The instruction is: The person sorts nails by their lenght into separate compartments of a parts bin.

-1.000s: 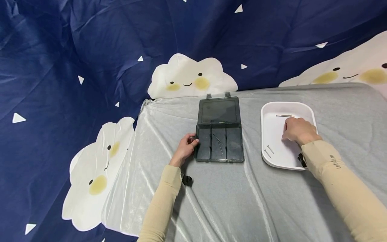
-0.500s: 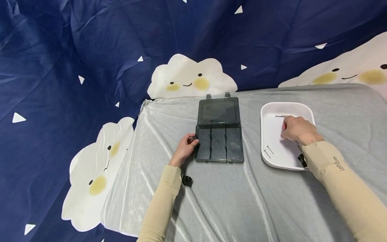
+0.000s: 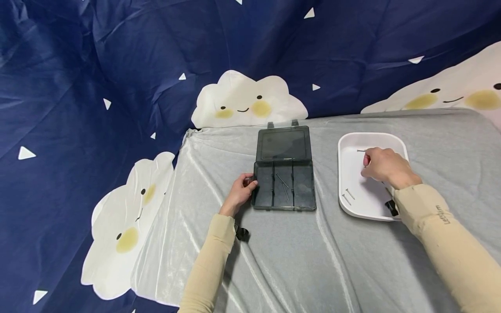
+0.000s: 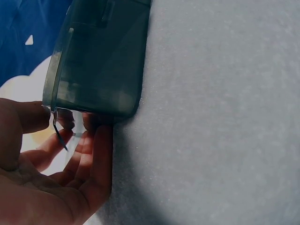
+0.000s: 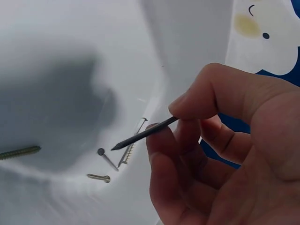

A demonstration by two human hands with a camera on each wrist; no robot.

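Note:
My left hand [image 3: 238, 193] holds the left edge of a dark see-through compartment box [image 3: 263, 187]; in the left wrist view its thumb lies at the rim and the fingers against the side wall. Two nails [image 3: 285, 186] lie in the box's middle compartment. Over the white tray [image 3: 348, 167], my right hand [image 3: 387, 166] pinches a dark nail [image 5: 140, 137] between thumb and fingers, point outward. Beneath it, the right wrist view has a brass-coloured screw [image 5: 21, 153], a shorter screw [image 5: 98, 177] and a flat-headed nail [image 5: 108, 159] on the tray floor, with more fasteners close by.
The box's lid [image 3: 283, 143] stands folded back, away from me. A grey cloth [image 3: 289, 252] covers the table under box and tray. Behind it hangs a blue curtain [image 3: 332, 52] with cloud prints.
My right hand has shifted slightly left over the tray, covering more of the fasteners at its far side. The left hand and the box have stayed put.

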